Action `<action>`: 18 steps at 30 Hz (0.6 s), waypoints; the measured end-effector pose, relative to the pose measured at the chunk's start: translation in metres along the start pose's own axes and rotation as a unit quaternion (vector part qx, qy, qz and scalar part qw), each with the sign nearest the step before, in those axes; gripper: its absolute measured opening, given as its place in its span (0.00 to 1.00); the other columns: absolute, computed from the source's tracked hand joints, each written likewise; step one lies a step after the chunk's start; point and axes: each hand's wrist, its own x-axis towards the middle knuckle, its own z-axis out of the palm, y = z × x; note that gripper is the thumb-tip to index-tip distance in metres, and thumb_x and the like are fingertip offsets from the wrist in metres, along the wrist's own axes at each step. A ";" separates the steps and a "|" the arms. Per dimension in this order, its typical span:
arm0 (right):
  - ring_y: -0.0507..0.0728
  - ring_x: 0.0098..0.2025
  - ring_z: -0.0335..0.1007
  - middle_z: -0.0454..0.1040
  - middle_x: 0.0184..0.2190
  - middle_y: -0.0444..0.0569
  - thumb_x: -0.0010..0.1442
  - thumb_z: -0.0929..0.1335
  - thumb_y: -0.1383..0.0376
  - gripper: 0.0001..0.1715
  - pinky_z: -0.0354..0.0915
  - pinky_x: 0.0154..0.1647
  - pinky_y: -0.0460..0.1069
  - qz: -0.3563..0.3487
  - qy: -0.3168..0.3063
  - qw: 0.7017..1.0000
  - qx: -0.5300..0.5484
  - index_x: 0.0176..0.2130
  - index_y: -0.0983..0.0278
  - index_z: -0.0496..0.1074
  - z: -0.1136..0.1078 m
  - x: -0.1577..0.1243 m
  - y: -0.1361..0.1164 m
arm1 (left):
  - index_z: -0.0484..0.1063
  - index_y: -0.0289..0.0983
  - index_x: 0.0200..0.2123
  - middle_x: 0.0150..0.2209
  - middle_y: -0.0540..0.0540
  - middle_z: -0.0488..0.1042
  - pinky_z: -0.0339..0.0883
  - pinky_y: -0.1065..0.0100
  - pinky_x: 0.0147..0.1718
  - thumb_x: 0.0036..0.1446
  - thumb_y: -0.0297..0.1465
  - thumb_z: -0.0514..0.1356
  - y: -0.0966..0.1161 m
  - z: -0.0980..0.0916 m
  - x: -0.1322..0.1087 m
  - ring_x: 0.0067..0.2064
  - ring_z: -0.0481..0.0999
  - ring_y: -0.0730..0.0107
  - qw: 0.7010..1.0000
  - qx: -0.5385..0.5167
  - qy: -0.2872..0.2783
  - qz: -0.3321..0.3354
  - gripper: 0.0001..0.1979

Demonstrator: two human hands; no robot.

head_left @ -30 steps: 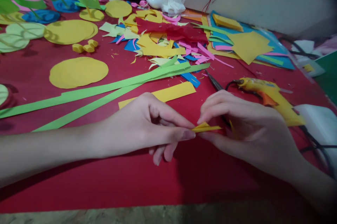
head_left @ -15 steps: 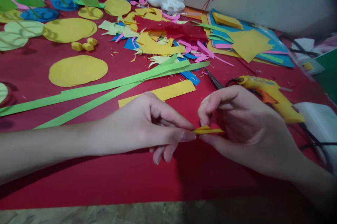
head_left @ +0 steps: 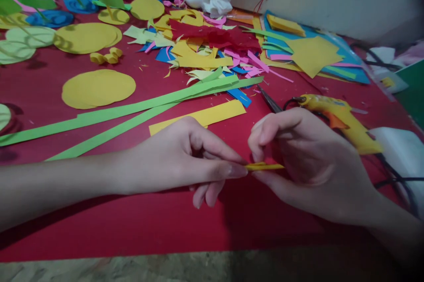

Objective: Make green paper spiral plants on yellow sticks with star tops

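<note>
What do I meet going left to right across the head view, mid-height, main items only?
Pale green circle → stacked yellow circles → left hand → folded yellow paper → yellow glue gun.

Yellow paper piece, red tabletop

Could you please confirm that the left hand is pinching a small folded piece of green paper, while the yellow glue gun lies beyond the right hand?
Not quite: the folded piece of paper pinched by the left hand is yellow, as the head view shows. The yellow glue gun does lie beyond the right hand.
</note>
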 end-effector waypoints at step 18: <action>0.51 0.34 0.66 0.64 0.31 0.41 0.47 0.66 0.79 0.21 0.66 0.33 0.45 -0.015 0.005 1.000 -0.009 0.36 0.57 0.60 -0.001 -0.002 -0.002 | 0.73 0.36 0.20 0.15 0.53 0.71 0.61 0.84 0.17 0.55 0.28 0.55 0.000 0.000 0.000 0.17 0.68 0.82 0.999 0.047 0.003 0.013 0.14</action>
